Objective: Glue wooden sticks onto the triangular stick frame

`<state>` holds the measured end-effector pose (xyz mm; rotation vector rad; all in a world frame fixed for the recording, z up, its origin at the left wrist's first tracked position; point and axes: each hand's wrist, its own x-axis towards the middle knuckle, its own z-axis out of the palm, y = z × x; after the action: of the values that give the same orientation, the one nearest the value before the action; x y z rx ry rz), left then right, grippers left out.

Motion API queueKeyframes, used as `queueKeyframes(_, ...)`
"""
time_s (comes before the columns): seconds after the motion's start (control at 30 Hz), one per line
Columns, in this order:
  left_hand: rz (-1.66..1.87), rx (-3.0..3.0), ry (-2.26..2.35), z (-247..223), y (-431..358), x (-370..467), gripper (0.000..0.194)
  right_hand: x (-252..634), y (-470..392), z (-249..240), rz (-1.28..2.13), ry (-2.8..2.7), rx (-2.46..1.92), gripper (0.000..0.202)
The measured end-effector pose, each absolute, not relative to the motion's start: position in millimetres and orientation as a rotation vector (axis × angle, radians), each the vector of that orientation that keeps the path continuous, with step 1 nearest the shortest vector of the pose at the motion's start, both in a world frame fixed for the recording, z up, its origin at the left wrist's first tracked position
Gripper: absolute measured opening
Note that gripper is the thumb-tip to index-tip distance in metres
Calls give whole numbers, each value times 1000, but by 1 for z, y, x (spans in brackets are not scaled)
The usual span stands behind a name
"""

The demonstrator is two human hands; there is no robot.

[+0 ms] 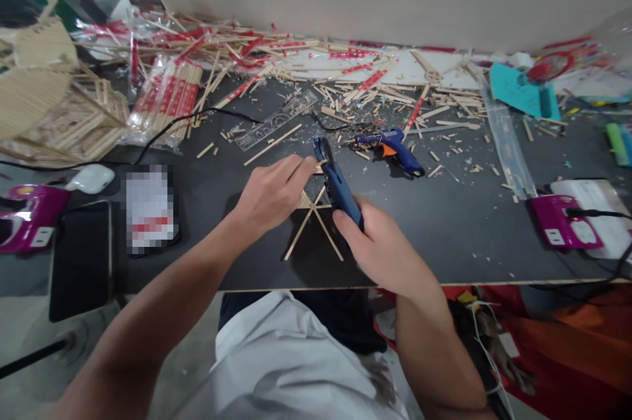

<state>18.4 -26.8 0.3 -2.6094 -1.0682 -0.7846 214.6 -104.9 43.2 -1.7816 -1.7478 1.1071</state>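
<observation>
My right hand [378,242] is wrapped round the handle of a dark blue cutter tool [340,193], whose head points up and away from me. Just left of that head, my left hand [279,189] pinches a short wooden stick [320,163] that reaches to the tool's jaws. Below the hands, thin sticks joined in a crossed, star-like frame [326,232] lie on the dark table; its far part is partly hidden by my hands. Behind the tool rests a blue glue gun [395,147] with an orange trigger.
Loose sticks and offcuts [370,91] litter the table's back. At left are bagged sticks [165,101], a slatted wooden model [74,104], a black phone [81,255] and a blurred-out device [149,209]. A clear ruler [276,120] lies behind my left hand; a purple socket block [565,222] stands right.
</observation>
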Motion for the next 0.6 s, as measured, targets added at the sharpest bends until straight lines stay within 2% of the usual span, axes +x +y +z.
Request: queueKeyframes(0.6, -734, -2646, -1125, 2, -29, 20, 25, 216, -106, 38, 1089, -1740, -1701, 23)
